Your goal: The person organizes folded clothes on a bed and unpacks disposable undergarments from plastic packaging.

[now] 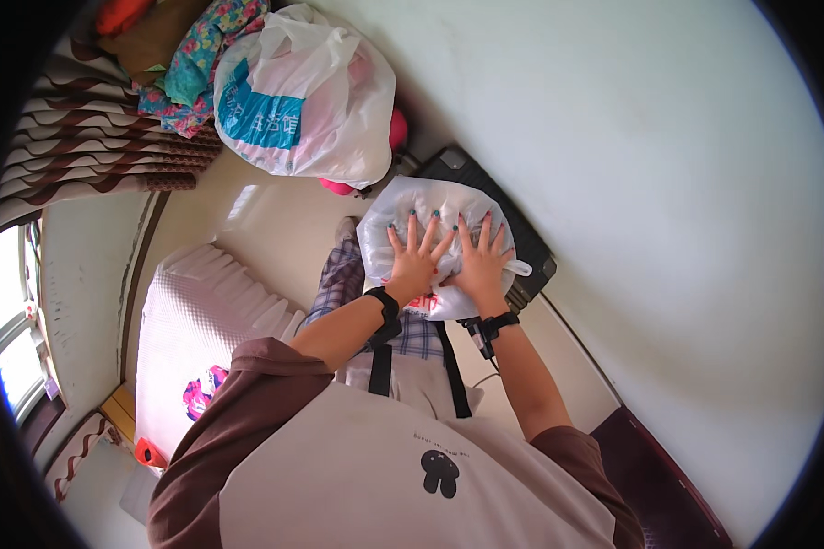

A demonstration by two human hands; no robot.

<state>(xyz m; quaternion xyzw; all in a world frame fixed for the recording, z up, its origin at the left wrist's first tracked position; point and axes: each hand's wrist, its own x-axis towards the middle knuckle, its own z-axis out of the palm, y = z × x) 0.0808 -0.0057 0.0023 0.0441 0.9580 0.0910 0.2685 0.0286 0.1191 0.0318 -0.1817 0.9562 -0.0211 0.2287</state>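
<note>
The roundish bag (447, 261) was found directly beneath the flat, spread fingers of left hand (416, 265) and right hand (479, 268), neither nearer.

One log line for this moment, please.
Left hand: spread on white plastic bag; right hand: spread on same bag; black suitcase: partly hidden by bag; nearby: blue-printed plastic bag.

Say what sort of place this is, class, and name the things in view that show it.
Probably a bedroom in a home: a pale quilted cover with a frilled edge, a wavy-striped curtain and what looks like a black suitcase suggest it.
</note>
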